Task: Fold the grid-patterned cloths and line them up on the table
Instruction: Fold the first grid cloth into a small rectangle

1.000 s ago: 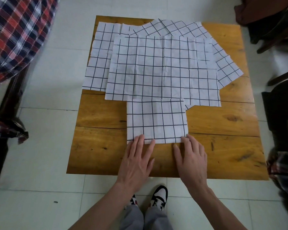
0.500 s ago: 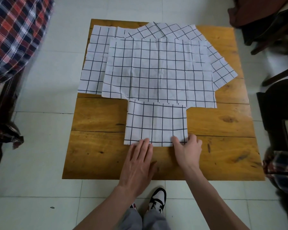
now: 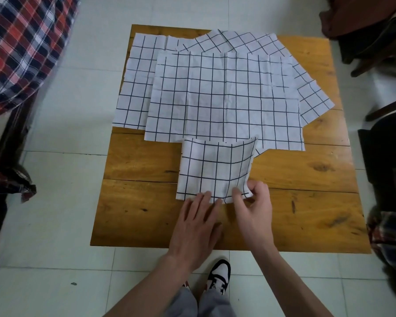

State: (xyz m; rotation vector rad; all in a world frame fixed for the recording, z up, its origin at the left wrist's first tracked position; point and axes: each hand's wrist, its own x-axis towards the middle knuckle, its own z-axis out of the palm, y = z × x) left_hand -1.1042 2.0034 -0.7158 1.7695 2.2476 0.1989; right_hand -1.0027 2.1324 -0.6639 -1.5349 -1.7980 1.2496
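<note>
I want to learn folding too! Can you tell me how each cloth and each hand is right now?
Folded cloth: folded small, near right corner lifted off the table.
Top unfolded cloth: spread flat, creased.
Left unfolded cloth: flat, partly covered.
Right unfolded cloth: flat, turned at an angle, partly covered.
Left hand: flat, fingers pressing the folded cloth's near edge.
Right hand: pinching the lifted corner.

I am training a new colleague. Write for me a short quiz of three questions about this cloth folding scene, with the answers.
1. True or false: the right hand pinches the near right corner of the folded cloth.
2. How does the left hand lie? A) flat, fingertips on the cloth's near edge B) in a fist C) off the table
3. How many unfolded cloths overlap behind the folded one?

Key: 1 true; 2 A; 3 three.
</note>
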